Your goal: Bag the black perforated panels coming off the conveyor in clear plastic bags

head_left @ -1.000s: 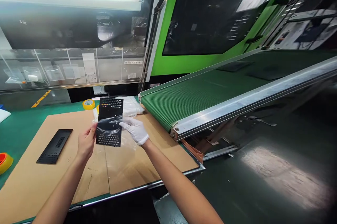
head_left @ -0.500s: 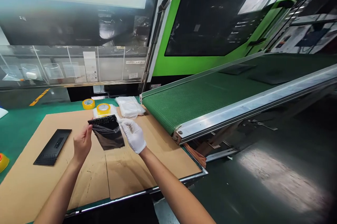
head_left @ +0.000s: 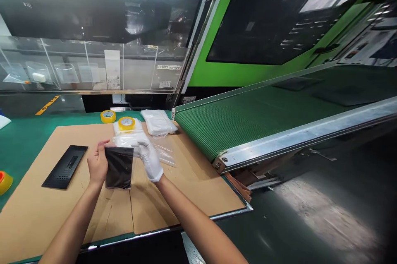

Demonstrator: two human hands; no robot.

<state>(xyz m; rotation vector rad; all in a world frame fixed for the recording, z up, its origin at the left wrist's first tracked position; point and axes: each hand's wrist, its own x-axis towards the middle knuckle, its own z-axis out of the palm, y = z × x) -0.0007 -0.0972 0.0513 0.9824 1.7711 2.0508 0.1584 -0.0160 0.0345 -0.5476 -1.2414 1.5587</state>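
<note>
Between my two hands a black panel (head_left: pixel 119 168) sits inside a clear plastic bag, held above the cardboard. My bare left hand (head_left: pixel 98 163) pinches the bag's upper left edge. At the upper right edge, my right hand (head_left: pixel 149 159), in a white glove, has its fingers closed on the bag. A second black panel (head_left: pixel 65 166), with rows of small holes and a slot, lies on the cardboard left of my left hand. Just behind my hands are clear plastic bags (head_left: pixel 122 139) with a yellow tape roll (head_left: pixel 126 123) on top.
Cardboard (head_left: pixel 167 210) covers much of the green table. Another tape roll (head_left: pixel 108 116) and a stack of white bags (head_left: pixel 157 122) stand at the back; a third roll (head_left: pixel 5 182) is at far left. A green conveyor belt (head_left: pixel 248 111) with a metal rail borders the right side.
The panel has gone deeper into the bag, so its perforated end no longer sticks out. The bag now hangs straighter and lower. My view has shifted slightly left.
</note>
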